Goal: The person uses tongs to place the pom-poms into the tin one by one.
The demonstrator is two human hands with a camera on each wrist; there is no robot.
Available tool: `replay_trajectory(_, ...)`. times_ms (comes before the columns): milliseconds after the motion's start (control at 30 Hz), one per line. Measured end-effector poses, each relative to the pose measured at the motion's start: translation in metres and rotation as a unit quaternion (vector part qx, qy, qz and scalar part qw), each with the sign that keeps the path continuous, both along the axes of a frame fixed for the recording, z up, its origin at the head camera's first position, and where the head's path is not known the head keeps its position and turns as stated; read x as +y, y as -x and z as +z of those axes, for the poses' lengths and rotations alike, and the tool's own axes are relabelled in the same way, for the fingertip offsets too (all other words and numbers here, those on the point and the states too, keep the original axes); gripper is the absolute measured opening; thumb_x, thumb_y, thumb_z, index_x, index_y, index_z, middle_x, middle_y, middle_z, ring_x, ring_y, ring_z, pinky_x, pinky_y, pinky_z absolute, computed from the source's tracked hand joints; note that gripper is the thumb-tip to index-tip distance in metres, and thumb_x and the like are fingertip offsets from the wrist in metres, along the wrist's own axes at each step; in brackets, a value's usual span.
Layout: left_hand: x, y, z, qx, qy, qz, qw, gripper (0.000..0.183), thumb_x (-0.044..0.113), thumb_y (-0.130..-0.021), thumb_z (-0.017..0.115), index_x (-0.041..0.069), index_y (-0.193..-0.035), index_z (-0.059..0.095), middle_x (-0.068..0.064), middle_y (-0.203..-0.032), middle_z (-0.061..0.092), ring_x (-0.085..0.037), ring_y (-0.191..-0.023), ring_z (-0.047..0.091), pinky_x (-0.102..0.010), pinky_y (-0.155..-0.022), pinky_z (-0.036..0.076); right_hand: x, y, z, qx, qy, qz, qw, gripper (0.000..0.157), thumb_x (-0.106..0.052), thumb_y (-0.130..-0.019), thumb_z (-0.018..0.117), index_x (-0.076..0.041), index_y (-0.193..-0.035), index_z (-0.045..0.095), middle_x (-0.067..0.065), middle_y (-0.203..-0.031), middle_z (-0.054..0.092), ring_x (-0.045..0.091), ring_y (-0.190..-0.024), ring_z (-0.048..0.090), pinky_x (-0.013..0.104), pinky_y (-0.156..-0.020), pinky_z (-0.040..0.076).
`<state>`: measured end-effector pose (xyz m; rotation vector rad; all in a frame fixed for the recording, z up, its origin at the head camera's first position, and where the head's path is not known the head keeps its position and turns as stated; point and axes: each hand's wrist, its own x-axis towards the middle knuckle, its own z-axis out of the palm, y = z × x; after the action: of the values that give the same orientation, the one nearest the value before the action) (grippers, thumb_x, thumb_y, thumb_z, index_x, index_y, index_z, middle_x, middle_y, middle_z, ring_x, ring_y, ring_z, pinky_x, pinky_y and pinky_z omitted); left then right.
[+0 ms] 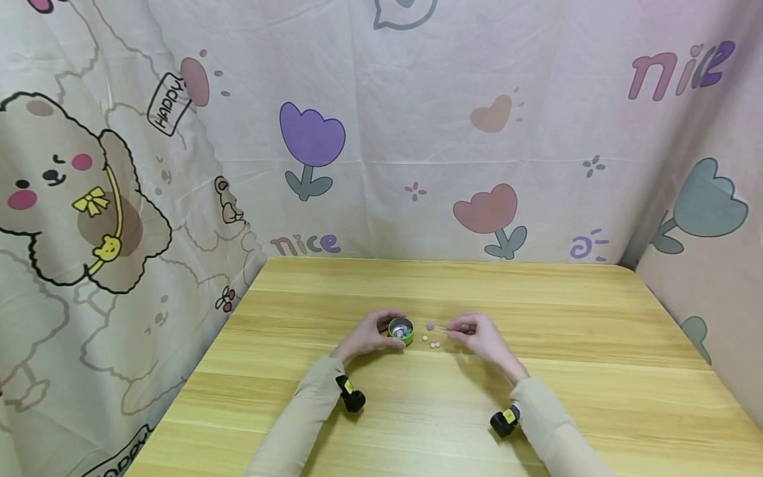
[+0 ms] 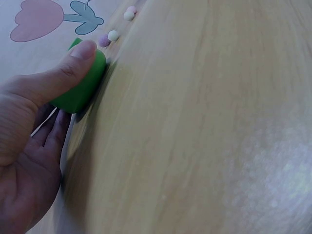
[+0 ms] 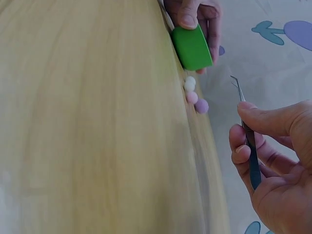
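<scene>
My left hand (image 1: 372, 333) holds a small round green tin (image 3: 192, 48) on the table, thumb on the near side and fingers around the far side. Several small coloured balls (image 1: 401, 332) show inside the tin in the head view. My right hand (image 1: 480, 336) pinches thin metal tweezers (image 3: 251, 146) between thumb and fingers. Their slightly parted, bent tips have nothing between them in the right wrist view. A purple ball (image 3: 201, 106) lies on the table near the tips in the head view. Close by are a pink ball (image 3: 192, 97) and whitish balls (image 3: 189, 85).
The wooden table (image 1: 417, 411) stretches around both hands. A patterned cloth (image 1: 399, 132) hangs behind it and along the sides. A black wrist camera (image 1: 353, 400) sits on the left sleeve, another black camera (image 1: 504, 422) on the right one.
</scene>
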<state>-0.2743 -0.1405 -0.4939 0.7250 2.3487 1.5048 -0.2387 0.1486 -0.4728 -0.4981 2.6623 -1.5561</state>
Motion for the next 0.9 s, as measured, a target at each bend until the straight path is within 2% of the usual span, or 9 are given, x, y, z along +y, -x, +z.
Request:
replay_trajectory(233, -0.001, 0.001, 0.000, -0.001, -0.001, -0.002, 1.0000, 0.069, 0.004, -0.077, 0.084, -0.002, -0.138, 0.053, -0.022, -0.141, 0.058, -0.037, -0.131, 0.057, -0.044, -0.115, 0.047, 0.011, 0.000, 0.000, 0.008, -0.006, 0.010, 1.000, 0.017, -0.006, -0.087, 0.074, 0.001, -0.103, 0.075, 0.016, -0.101, 0.072, 0.017, -0.086, 0.066, 0.016, -0.072, 0.056)
replay_trajectory(900, 0.000, -0.001, 0.001, 0.005, 0.000, -0.003, 1.0000, 0.069, 0.004, -0.077, 0.083, -0.002, -0.138, 0.053, -0.022, -0.140, 0.058, -0.037, -0.132, 0.056, -0.044, -0.116, 0.046, 0.034, -0.003, -0.001, 0.014, -0.019, 0.002, 1.000, 0.018, -0.007, -0.087, 0.075, 0.003, -0.102, 0.075, 0.019, -0.102, 0.072, 0.010, -0.082, 0.065, 0.017, -0.070, 0.056)
